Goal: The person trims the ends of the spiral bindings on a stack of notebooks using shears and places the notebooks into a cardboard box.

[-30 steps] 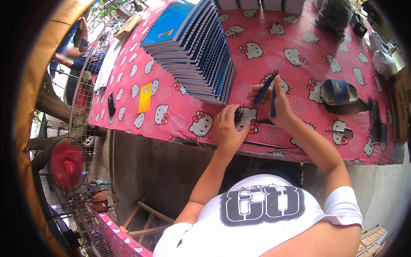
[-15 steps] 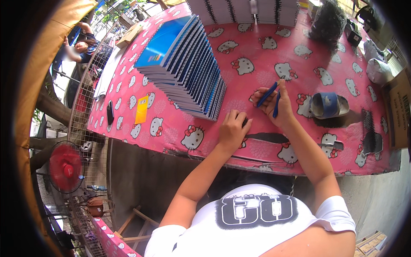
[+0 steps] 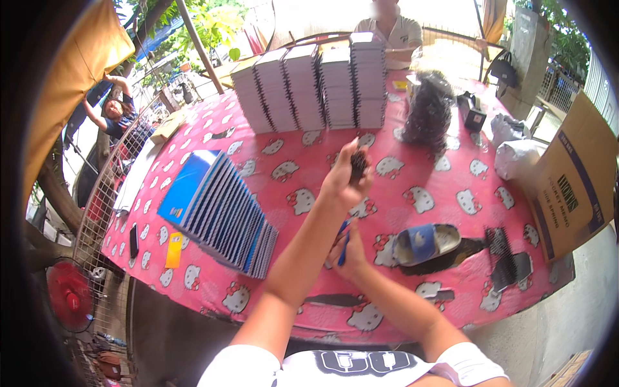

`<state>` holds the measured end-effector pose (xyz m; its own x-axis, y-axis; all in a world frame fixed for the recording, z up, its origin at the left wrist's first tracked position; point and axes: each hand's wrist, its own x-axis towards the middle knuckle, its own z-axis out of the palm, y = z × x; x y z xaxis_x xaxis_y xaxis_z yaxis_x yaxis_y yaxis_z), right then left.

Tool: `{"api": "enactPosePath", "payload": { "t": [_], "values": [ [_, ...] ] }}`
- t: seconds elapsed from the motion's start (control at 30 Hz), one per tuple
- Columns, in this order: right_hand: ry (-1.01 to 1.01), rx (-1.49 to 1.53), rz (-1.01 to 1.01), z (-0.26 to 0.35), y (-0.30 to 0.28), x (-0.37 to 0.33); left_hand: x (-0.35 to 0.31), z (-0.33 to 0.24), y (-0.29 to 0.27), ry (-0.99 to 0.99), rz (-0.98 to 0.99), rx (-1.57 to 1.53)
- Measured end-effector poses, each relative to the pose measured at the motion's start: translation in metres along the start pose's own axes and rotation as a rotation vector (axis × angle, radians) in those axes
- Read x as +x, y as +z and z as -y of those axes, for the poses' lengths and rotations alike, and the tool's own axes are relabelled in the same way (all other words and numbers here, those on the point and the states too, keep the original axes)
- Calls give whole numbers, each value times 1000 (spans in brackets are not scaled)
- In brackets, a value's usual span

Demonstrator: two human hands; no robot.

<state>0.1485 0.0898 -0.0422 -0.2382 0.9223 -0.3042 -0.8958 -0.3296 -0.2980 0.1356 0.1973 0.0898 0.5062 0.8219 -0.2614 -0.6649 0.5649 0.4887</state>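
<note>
My left hand [image 3: 347, 177] is raised over the middle of the table, closed round a small dark ridged bundle [image 3: 358, 166] that looks like black spiral binding coils. Just below it, partly behind my left forearm, my right hand [image 3: 353, 257] grips blue-handled pliers [image 3: 344, 249]; their jaws are hidden. Left of my hands a tall leaning stack of blue-covered spiral notebooks [image 3: 219, 216] stands on the table. Farther back are several upright stacks of spiral-bound pads [image 3: 303, 90] with white page edges and black coils.
A blue slipper [image 3: 425, 244] and black coil strips [image 3: 506, 258] lie on the pink patterned table [image 3: 284, 171]. At right are a cardboard box [image 3: 567, 187], white plastic bags [image 3: 514, 158] and a black plastic bag [image 3: 431, 109]. A person [image 3: 390, 32] sits across; another [image 3: 113, 109] is beyond the fence.
My left hand has lifted from the table's near side and reached forward with the dark bundle. The view has tilted up, showing the person across. My right hand still holds the pliers.
</note>
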Motion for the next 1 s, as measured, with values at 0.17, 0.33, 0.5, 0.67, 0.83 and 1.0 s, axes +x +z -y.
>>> {"api": "enactPosePath", "payload": {
  "t": [0.17,0.33,0.5,0.67,0.83,1.0],
  "values": [
    [91,-77,22,1,-10,8,142,-17,125,244,104,338],
    [103,-89,126,-21,-6,5,227,-45,202,989,-220,1144],
    [116,-55,225,-34,-67,57,278,-14,251,957,-276,1880],
    [183,-153,110,14,-4,11,279,-21,221,907,-332,2090],
    [-1,-318,157,18,21,-4,228,-22,192,1064,-226,1659],
    [154,-8,232,2,-38,24,29,46,124,1019,238,1496]
  ]
}}
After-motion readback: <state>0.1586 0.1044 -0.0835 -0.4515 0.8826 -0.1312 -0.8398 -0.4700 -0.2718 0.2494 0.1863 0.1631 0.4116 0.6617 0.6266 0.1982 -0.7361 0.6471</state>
